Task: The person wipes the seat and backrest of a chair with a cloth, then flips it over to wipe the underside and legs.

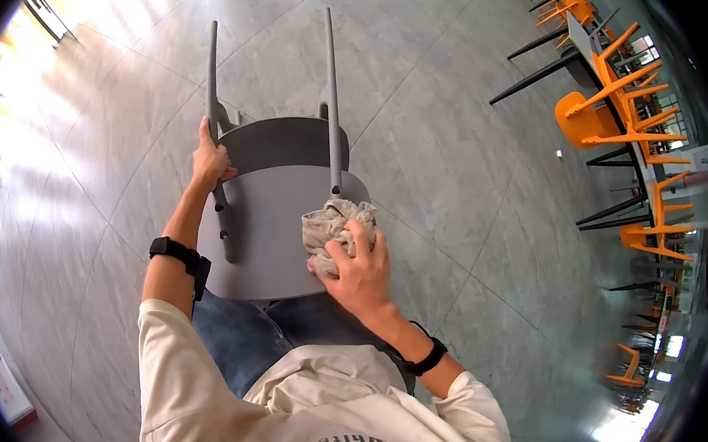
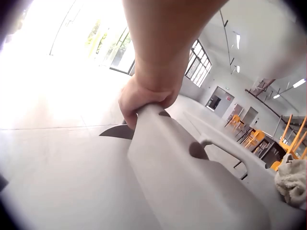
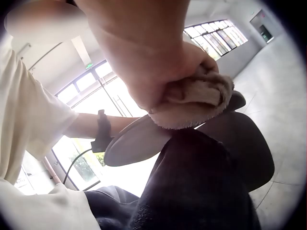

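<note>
A grey chair (image 1: 274,227) is tipped over in front of the person's lap, its seat underside facing up and two legs pointing away. My left hand (image 1: 210,162) grips the left chair leg, fingers wrapped round it in the left wrist view, where the leg's broad base (image 2: 177,163) fills the foreground. A crumpled beige cloth (image 1: 322,225) is bunched in my right hand (image 1: 365,265), against the right edge of the seat at the foot of the other leg (image 1: 335,128). In the right wrist view the fingers curl into the folded cloth (image 3: 189,110), over the chair's edge.
Grey tiled floor (image 1: 425,160) surrounds the chair. Orange chairs (image 1: 582,118) rest on and around dark-legged tables along the right. The person's jeans (image 1: 237,336) are right behind the seat. Bright windows (image 3: 216,36) line the walls.
</note>
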Demonstrator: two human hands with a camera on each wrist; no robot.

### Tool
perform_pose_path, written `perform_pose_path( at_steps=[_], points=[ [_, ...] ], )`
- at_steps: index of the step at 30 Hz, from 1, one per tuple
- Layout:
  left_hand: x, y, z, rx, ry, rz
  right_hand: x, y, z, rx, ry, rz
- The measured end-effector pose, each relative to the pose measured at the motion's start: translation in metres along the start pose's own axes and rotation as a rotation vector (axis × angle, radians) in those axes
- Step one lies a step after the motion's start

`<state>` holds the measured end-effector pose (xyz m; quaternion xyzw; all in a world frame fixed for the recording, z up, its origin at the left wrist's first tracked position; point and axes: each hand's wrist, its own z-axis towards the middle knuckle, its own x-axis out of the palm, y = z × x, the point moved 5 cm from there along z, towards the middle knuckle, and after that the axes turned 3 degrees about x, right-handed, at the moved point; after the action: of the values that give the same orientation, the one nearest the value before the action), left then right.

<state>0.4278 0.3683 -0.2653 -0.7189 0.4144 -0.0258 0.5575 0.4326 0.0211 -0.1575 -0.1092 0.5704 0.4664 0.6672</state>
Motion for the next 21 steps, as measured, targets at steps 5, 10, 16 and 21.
perform_pose_path(
  at_steps=[5, 10, 16, 21],
  points=[
    [0.0, 0.0, 0.0, 0.048, -0.021, 0.143, -0.027, -0.02, -0.006, -0.177, 0.085, 0.138],
    [-0.001, -0.002, 0.0, 0.08, -0.013, 0.195, -0.017, -0.059, 0.018, -0.036, 0.242, 0.128],
    [0.003, -0.004, -0.003, 0.089, 0.011, 0.209, 0.04, -0.116, 0.071, -0.068, 0.109, 0.098],
    [0.005, -0.002, -0.002, 0.109, -0.026, 0.23, 0.089, -0.139, 0.128, 0.068, 0.115, 0.055]
  ],
)
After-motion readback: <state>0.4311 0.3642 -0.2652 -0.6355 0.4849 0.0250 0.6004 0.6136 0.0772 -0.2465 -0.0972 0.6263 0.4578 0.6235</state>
